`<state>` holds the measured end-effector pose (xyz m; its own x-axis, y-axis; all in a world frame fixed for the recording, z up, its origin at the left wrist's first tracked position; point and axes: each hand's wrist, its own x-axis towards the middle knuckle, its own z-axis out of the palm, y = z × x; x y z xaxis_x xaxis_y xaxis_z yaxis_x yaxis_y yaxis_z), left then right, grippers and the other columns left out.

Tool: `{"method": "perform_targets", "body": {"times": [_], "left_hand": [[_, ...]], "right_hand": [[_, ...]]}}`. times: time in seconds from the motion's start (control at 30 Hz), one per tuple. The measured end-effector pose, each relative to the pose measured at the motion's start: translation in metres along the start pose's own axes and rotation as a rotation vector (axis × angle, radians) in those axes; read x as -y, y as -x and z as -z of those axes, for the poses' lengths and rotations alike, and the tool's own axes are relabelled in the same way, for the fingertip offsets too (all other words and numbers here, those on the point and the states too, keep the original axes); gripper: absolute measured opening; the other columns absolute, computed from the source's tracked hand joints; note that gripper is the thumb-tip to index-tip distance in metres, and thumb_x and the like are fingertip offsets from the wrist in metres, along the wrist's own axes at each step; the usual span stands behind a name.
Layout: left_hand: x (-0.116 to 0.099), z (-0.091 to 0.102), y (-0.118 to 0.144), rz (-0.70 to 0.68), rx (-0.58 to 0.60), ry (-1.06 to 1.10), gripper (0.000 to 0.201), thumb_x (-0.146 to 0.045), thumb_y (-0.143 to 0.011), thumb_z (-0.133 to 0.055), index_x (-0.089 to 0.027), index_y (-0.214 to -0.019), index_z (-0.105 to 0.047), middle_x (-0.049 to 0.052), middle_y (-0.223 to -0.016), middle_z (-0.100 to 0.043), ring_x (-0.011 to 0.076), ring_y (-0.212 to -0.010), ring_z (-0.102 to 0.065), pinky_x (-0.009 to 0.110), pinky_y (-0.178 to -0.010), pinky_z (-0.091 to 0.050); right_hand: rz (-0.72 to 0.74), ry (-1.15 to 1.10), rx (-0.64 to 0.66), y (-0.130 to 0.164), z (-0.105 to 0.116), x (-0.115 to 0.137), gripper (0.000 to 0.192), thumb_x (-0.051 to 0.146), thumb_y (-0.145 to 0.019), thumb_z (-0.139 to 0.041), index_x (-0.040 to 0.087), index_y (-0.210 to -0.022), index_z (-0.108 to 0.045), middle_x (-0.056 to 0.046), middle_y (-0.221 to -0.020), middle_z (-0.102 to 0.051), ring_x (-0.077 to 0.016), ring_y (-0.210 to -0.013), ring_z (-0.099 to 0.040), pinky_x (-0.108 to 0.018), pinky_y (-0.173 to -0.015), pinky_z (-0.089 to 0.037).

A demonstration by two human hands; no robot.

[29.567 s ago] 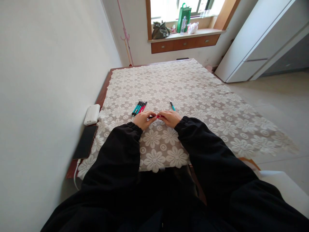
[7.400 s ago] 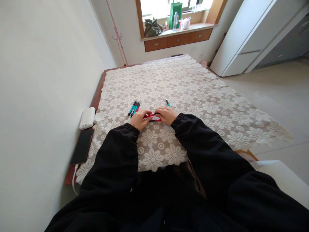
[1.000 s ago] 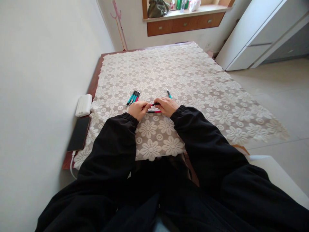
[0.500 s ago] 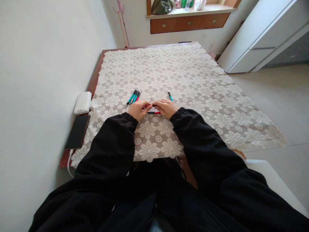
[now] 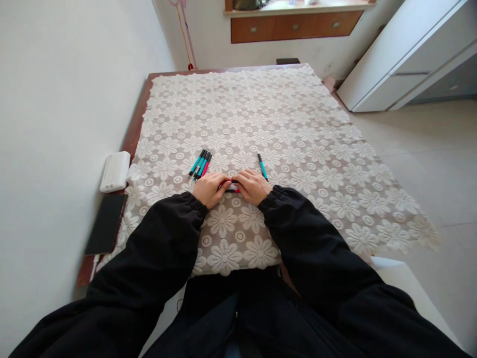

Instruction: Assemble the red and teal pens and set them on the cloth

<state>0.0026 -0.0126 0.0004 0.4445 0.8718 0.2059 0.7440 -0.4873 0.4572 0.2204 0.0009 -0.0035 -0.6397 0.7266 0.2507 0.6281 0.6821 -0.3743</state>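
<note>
Hands are closing together, your left hand (image 5: pixel 210 189) and right hand (image 5: pixel 254 186) pinching a slim red-and-black plastic pen (image 5: pixel 231 189) low over the white floral lace tablecloth (image 5: pixel 298 149). You are risking a slip: the pen's small parts could be springing loose and rolling into the lace holes or toward the cluster of teal and red pens (image 5: pixel 200 164).

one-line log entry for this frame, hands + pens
left hand: on red pen | right hand: on same pen | pen bundle: beyond left hand | teal pen: by right hand | lace tablecloth
</note>
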Motion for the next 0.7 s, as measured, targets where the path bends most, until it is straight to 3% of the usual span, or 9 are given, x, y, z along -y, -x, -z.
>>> {"method": "perform_targets", "body": {"times": [0.4,0.57,0.7], "left_hand": [[-0.009,-0.002,-0.01,0.042,0.046,-0.08,0.029,-0.035,-0.102,-0.044,-0.019,-0.105,-0.068,0.011,-0.102,-0.075,0.0279,-0.101,-0.068,0.042,-0.091,-0.051],[-0.006,-0.002,-0.008,-0.007,0.03,-0.044,0.025,-0.036,-0.101,-0.05,-0.02,-0.106,-0.068,0.009,-0.099,-0.074,0.026,-0.098,-0.068,0.039,-0.091,-0.05],[-0.003,0.0,-0.008,0.049,-0.007,0.024,0.022,-0.036,-0.099,-0.056,-0.021,-0.11,-0.067,0.006,-0.094,-0.073,0.0232,-0.093,-0.067,0.036,-0.087,-0.05]], "right_hand": [[-0.037,0.077,0.054,-0.008,0.0,0.003,0.023,0.018,-0.1,-0.045,0.018,-0.114,-0.063,-0.013,-0.11,-0.067,-0.0271,-0.105,-0.055,-0.04,-0.097,-0.043],[0.018,0.049,0.057,-0.006,0.003,-0.003,0.023,0.022,-0.101,-0.045,0.017,-0.112,-0.064,-0.013,-0.108,-0.067,-0.0271,-0.104,-0.057,-0.039,-0.096,-0.043],[0.005,0.015,0.036,-0.005,0.005,-0.005,0.025,0.023,-0.1,-0.045,0.018,-0.114,-0.065,-0.013,-0.111,-0.068,-0.0272,-0.107,-0.056,-0.04,-0.099,-0.041]]}}
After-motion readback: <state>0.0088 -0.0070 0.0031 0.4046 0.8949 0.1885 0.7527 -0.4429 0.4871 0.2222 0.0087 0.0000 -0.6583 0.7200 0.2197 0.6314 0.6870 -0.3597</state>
